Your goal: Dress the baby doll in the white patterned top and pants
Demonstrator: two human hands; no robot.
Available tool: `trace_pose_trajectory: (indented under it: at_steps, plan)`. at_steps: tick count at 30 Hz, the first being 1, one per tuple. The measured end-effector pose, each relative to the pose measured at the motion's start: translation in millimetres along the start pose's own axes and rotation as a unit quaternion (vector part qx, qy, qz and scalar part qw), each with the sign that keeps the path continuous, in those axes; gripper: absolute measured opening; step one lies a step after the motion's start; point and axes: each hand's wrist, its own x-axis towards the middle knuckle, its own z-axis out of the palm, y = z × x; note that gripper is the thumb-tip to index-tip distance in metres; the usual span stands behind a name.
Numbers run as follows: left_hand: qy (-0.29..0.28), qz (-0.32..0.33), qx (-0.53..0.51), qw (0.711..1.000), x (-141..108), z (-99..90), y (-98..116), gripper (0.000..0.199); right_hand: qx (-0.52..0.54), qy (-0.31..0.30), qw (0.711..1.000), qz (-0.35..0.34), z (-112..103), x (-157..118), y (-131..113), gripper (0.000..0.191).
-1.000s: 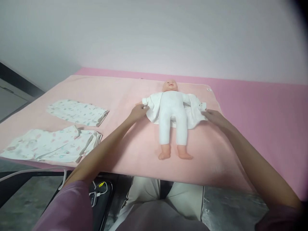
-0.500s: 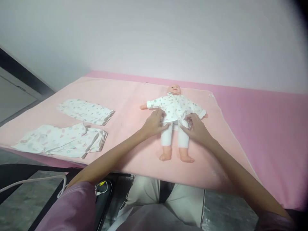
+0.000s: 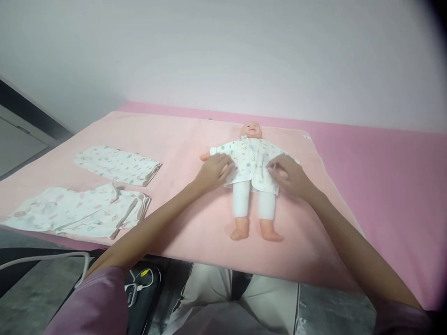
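A baby doll (image 3: 251, 130) lies on its back on a pink sheet (image 3: 195, 242), head toward the wall and bare feet toward me. It wears white leggings (image 3: 240, 199) and a white printed baby shirt (image 3: 248, 160), whose front panels meet down the middle. At the shirt's left side, my left hand (image 3: 213, 171) has curled fingers, closed at the cloth. My right hand (image 3: 290, 174) pinches at the opposite side, thumb and forefinger close together. The doll's arm on the right is mostly hidden behind that hand.
Two folded printed garments, an upper one (image 3: 118, 164) and a larger lower one (image 3: 77, 211), lie on the left. A wall (image 3: 223, 56) stands behind the bed. Below the near edge are a black case (image 3: 143, 302) with a white cable and my knees.
Both hands have moved from the shirt's hem up and outward to its sides. The shirt front now lies flatter, its hem spread lower over the leggings. The view has shifted slightly.
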Motion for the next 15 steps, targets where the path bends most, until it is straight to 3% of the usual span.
trace_pose_trajectory:
  at_steps: [3, 5, 8, 11, 15]
  plan:
    - [0.053, -0.035, -0.014, 0.998, 59.9, 8.0, -17.3, 0.031, -0.002, 0.041, 0.997, 0.059, 1.1, 50.6, 34.9, 0.036]
    - [0.014, -0.038, -0.029, 0.999, 100.4, 16.8, -33.7, 0.031, -0.027, 0.001, 0.996, 0.081, 0.8, 85.3, 60.9, 0.044]
    - [-0.064, -0.041, -0.034, 0.997, 145.3, 29.4, -51.4, 0.028, -0.055, -0.056, 0.994, 0.071, -5.2, 127.7, 91.1, 0.035]
    - [-0.081, -0.005, -0.034, 0.996, 166.1, 39.8, -53.2, 0.017, -0.055, -0.039, 0.997, 0.036, -8.1, 153.3, 105.0, 0.032]
    - [-0.032, 0.043, -0.077, 0.996, 159.6, 49.7, -45.8, 0.022, -0.053, 0.007, 0.998, 0.020, 10.6, 151.3, 103.5, 0.032]
